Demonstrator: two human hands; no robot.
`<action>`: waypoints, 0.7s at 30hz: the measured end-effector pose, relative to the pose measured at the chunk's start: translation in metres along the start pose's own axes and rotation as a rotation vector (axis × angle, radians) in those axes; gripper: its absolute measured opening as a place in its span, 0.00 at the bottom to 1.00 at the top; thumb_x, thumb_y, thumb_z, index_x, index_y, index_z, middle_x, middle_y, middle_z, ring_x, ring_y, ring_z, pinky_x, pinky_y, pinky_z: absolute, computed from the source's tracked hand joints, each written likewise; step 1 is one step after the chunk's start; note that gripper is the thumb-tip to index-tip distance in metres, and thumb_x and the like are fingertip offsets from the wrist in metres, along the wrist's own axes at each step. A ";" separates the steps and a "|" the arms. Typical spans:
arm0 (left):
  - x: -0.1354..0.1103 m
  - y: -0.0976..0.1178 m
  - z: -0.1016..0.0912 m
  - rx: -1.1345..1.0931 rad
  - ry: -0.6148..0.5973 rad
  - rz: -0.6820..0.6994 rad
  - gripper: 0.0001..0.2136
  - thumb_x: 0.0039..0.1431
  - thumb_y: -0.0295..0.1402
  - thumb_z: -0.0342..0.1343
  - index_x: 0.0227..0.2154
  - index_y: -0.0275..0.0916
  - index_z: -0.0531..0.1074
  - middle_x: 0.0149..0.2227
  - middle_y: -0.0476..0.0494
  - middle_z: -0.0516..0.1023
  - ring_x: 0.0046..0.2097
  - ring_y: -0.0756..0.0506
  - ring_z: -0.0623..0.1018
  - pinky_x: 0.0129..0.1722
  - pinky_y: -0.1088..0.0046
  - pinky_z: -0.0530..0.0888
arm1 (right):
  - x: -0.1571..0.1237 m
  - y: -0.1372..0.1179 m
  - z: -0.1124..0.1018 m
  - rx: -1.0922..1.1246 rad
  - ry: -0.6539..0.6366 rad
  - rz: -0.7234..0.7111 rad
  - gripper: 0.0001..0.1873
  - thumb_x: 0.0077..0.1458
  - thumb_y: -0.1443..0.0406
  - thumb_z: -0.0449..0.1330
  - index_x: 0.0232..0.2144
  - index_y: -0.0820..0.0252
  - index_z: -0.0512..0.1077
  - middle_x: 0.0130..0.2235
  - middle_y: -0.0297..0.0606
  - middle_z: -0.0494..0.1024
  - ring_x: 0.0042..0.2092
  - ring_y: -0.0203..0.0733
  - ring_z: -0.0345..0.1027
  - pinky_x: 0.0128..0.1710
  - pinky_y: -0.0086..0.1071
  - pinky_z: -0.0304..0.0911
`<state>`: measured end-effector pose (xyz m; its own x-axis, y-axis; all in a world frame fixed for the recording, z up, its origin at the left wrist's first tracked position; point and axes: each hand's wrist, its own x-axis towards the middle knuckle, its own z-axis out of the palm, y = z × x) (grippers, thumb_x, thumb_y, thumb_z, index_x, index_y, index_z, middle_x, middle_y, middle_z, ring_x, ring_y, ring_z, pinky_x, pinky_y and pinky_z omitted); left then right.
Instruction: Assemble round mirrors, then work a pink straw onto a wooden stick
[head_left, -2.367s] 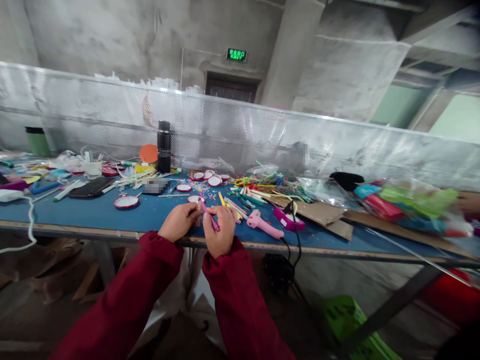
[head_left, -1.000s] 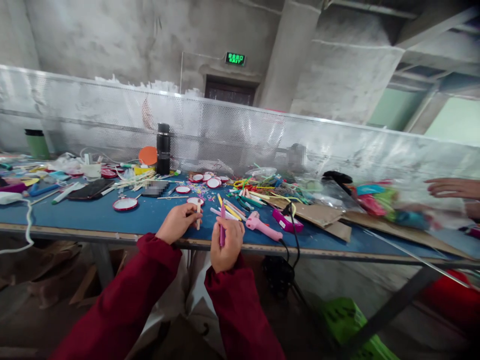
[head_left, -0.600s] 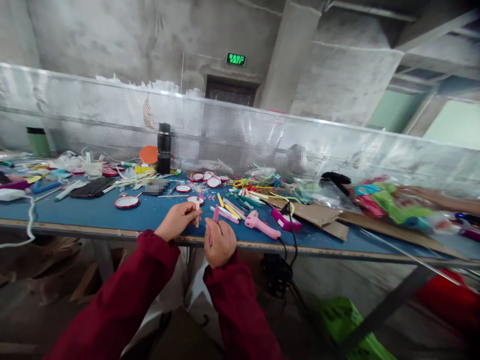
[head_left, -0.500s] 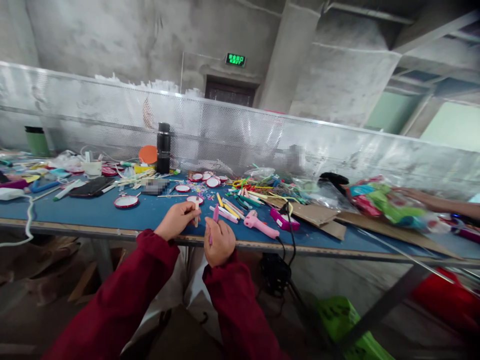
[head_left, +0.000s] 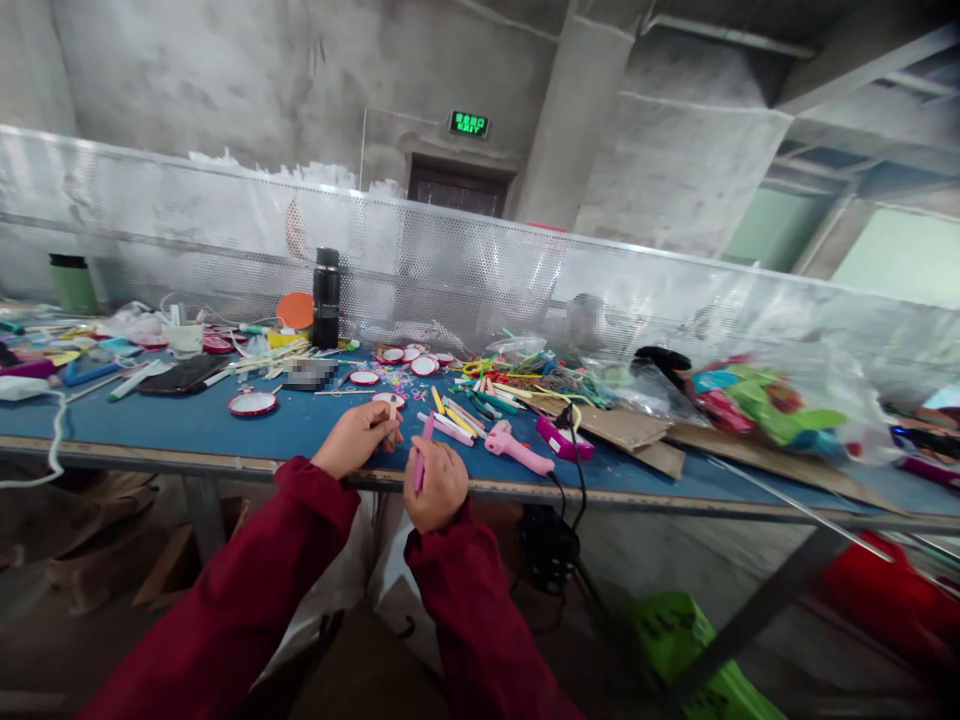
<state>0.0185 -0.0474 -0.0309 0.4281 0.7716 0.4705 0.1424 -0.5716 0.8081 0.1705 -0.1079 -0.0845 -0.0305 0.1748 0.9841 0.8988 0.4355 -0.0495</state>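
My left hand (head_left: 351,442) is closed, pinching a short, flat wooden stick (head_left: 392,404) upright between thumb and fingers. Close beside it on the right, my right hand (head_left: 439,488) is wrapped round a pink-purple marker pen (head_left: 425,445), which points up and slightly away. Both hands are just over the front edge of the blue table (head_left: 315,432). Past my right hand lie several marker pens (head_left: 448,428) in white and yellow, then a pink hot glue gun (head_left: 519,447). Behind the stick lies a round red-rimmed lid (head_left: 388,400), partly hidden.
A black bottle (head_left: 326,300) stands at the back, near a phone (head_left: 182,375) and another red-rimmed lid (head_left: 253,403). Right of the glue gun are a purple box (head_left: 564,438), a cable, cardboard (head_left: 622,430) and plastic bags (head_left: 780,400). A perforated metal screen (head_left: 480,270) runs behind.
My hands keep their grips; the stick sits slightly lower and shows less below the fingers. Another person's arm at the far right has pulled back from the plastic bags.
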 end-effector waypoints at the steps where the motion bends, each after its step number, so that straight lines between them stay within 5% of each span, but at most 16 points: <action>1: 0.000 -0.001 0.000 -0.006 -0.001 0.002 0.09 0.59 0.40 0.53 0.35 0.39 0.69 0.29 0.50 0.78 0.25 0.50 0.75 0.28 0.75 0.71 | -0.001 0.000 0.001 0.007 0.033 0.001 0.12 0.60 0.68 0.55 0.46 0.58 0.71 0.37 0.41 0.81 0.39 0.44 0.74 0.44 0.38 0.68; 7: 0.001 -0.003 0.001 0.000 -0.009 0.022 0.09 0.60 0.40 0.52 0.31 0.40 0.66 0.29 0.49 0.78 0.25 0.50 0.75 0.28 0.74 0.72 | -0.002 -0.006 0.000 0.197 0.060 0.190 0.12 0.63 0.66 0.54 0.48 0.61 0.68 0.37 0.43 0.81 0.38 0.42 0.76 0.43 0.37 0.70; 13: -0.001 0.002 0.002 -0.006 -0.016 0.012 0.10 0.60 0.41 0.52 0.29 0.40 0.65 0.29 0.48 0.77 0.25 0.50 0.74 0.28 0.75 0.72 | 0.021 -0.002 -0.012 0.519 0.082 0.456 0.17 0.67 0.61 0.48 0.53 0.61 0.69 0.34 0.38 0.80 0.27 0.35 0.71 0.29 0.30 0.69; 21: -0.001 0.004 0.003 0.005 -0.010 0.033 0.11 0.60 0.41 0.52 0.29 0.39 0.67 0.29 0.48 0.78 0.25 0.50 0.74 0.29 0.75 0.72 | 0.055 0.014 -0.010 0.470 0.218 0.544 0.12 0.59 0.56 0.59 0.34 0.60 0.73 0.32 0.38 0.78 0.33 0.40 0.74 0.34 0.34 0.70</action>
<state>0.0214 -0.0513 -0.0298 0.4418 0.7492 0.4935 0.1323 -0.5984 0.7902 0.1856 -0.1016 -0.0294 0.4957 0.3159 0.8090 0.4793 0.6773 -0.5581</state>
